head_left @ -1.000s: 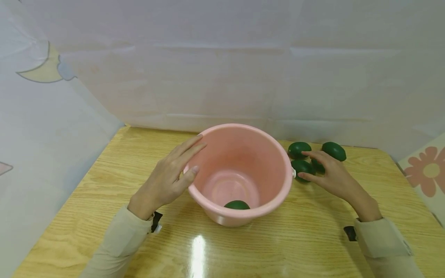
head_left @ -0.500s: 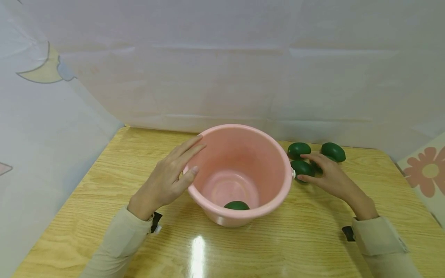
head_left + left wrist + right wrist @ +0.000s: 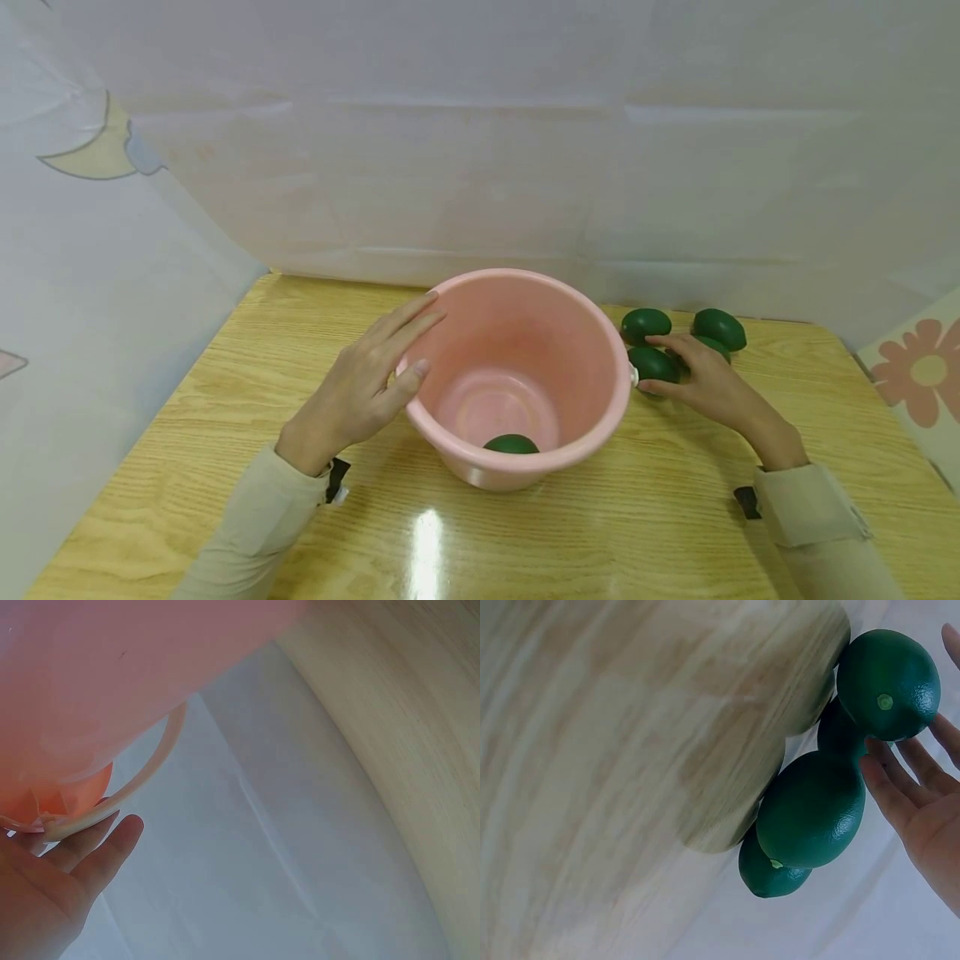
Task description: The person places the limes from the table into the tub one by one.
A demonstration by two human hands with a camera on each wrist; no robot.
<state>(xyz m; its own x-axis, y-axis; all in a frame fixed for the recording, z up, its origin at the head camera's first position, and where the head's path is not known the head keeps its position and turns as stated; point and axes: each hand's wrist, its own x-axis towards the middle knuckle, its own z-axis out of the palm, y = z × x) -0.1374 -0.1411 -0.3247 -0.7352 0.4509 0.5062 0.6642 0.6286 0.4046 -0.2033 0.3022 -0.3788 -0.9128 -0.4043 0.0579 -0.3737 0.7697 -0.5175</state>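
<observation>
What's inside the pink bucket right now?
One green lime lies at the bottom of the pink bucket, against the near wall. That wall's rim hides its lower part and the nearest floor.

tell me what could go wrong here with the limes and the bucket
The right hand curls over the nearest lime in a tight cluster of limes, so lifting it may knock a neighbour rolling toward the table edge. The left hand only rests flat fingers on the pink bucket, so a bump at the rim might shift it. A dropped lime could strike the lime inside.
</observation>
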